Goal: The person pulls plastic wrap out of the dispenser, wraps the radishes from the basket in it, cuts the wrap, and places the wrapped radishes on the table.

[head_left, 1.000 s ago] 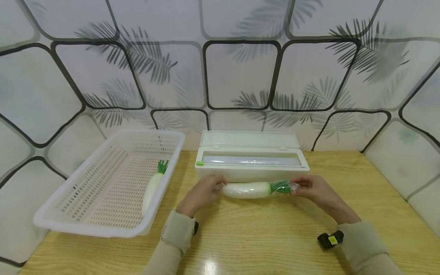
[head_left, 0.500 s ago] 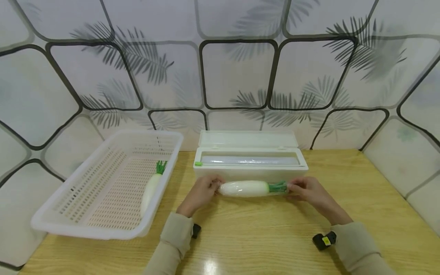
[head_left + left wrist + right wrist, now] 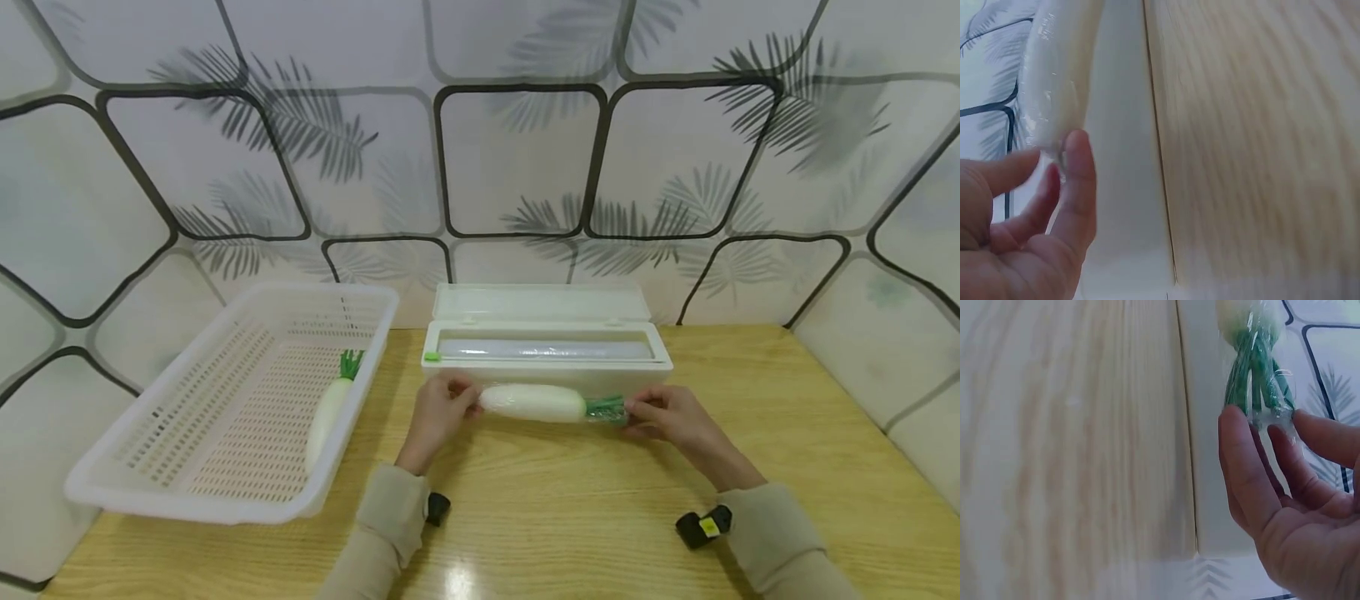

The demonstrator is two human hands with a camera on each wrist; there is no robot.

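A white radish [image 3: 534,402] with green leaf stems [image 3: 604,407] is wrapped in clear cling film and held level in front of the dispenser. My left hand [image 3: 442,408] pinches the film at the root end; in the left wrist view the gathered film [image 3: 1057,153] sits between thumb and fingers. At the leaf end, my right hand [image 3: 671,412] holds the film between thumb and fingertips. The right wrist view shows film [image 3: 1263,394] lying over the cut stems. Behind the radish stands a white cling film dispenser [image 3: 551,379], lid raised, a film roll [image 3: 543,349] inside.
On the left stands a white slotted plastic basket [image 3: 202,507] with another white radish [image 3: 327,421] lying along its right side. A patterned wall [image 3: 525,167] rises behind the wooden table [image 3: 570,517]. A light reflection shows near the front edge.
The right hand has moved left, closer to the leaf stems. The radish has shifted slightly left, then up with the left hand, and its root end is now raised a little.
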